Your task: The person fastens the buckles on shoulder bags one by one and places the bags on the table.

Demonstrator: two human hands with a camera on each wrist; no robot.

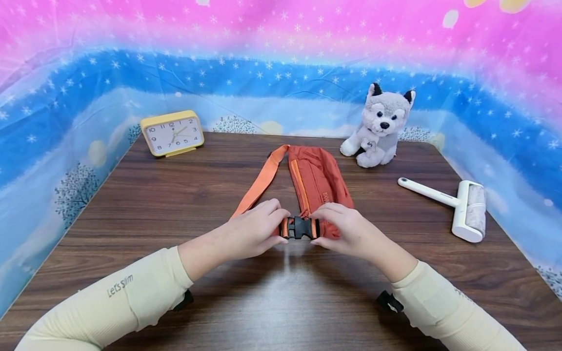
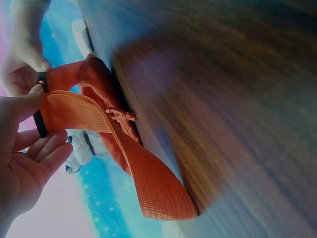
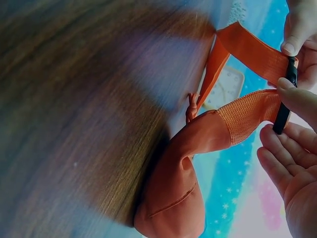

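Pinched the buckle (image 1: 302, 227) just below the frame's centre, left end with the left hand (image 1: 252, 230), right end with the right hand (image 1: 349, 230). Had the bag (image 1: 320, 175) beyond it at mid-frame, clock (image 1: 172, 133) at upper left, toy dog (image 1: 381, 131) at upper right, roller (image 1: 467, 209) at right.

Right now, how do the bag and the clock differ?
The bag is rust red with an orange zip; the clock has a yellow frame and a pale face. The bag is soft and creased, while the clock is boxy and stands upright. The left hand and right hand hold the bag's buckle, while neither touches the clock. Both rest on the table.
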